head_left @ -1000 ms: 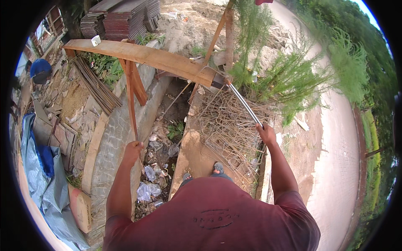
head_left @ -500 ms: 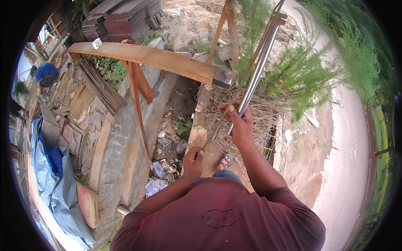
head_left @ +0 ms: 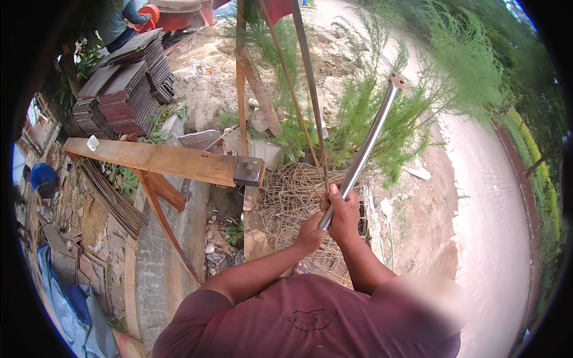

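Observation:
My right hand (head_left: 344, 213) is wrapped round the lower part of a shiny steel pipe (head_left: 365, 145), a hand bending bar with a brown notched head at its far end. It slants up and away to the right. Two thin steel rods (head_left: 317, 134) run down from the top of the view and converge at my hands. My left hand (head_left: 311, 232) is closed close beside the right one, at the rods' lower ends; its grip is partly hidden. To the left stands a wooden beam bench (head_left: 155, 162) with a dark metal block (head_left: 249, 171) fixed on its near right end.
Bent wire pieces (head_left: 286, 200) lie heaped below my hands. Feathery green branches (head_left: 382, 131) reach in behind the pipe. Stacked roof tiles (head_left: 128, 95), a bundle of rods (head_left: 113, 194) and a blue tarp (head_left: 77, 310) are leftward. A person (head_left: 122, 27) is beside orange machinery (head_left: 179, 12); another wears a blue cap (head_left: 43, 179).
My left hand has come up and right to meet my right hand. The rods stand steeper, spread apart at the top, away from the pipe. The view has shifted, bringing the orange machinery in.

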A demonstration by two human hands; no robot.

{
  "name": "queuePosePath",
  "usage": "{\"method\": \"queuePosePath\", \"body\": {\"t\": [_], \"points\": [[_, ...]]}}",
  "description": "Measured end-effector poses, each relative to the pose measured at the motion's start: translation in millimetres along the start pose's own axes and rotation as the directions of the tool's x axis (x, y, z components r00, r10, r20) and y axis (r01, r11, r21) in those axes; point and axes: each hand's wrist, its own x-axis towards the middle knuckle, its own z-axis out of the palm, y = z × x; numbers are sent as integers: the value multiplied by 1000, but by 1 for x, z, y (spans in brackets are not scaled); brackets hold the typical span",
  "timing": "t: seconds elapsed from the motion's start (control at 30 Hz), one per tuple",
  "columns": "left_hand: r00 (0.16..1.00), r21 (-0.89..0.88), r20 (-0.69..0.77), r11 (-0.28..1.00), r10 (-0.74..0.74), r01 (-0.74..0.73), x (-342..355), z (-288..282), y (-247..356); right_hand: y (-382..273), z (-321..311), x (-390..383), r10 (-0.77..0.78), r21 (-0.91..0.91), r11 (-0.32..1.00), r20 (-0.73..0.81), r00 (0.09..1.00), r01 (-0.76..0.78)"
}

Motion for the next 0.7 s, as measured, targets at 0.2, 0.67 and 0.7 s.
{"method": "queuePosePath", "body": {"t": [0.2, 0.67, 0.7], "points": [[940, 298, -137, 918, 314, -263, 21, -95, 72, 18, -61, 45, -64, -45, 997, -99, 993, 60], [749, 871, -156, 447, 644, -204, 180, -296, 287, 109, 5, 100, 239, 129, 954, 215, 947, -270], [750, 861, -184, 472, 635, -188, 186, -307, 287, 118, 17, 103, 250, 118, 953, 207, 946, -278]]}}
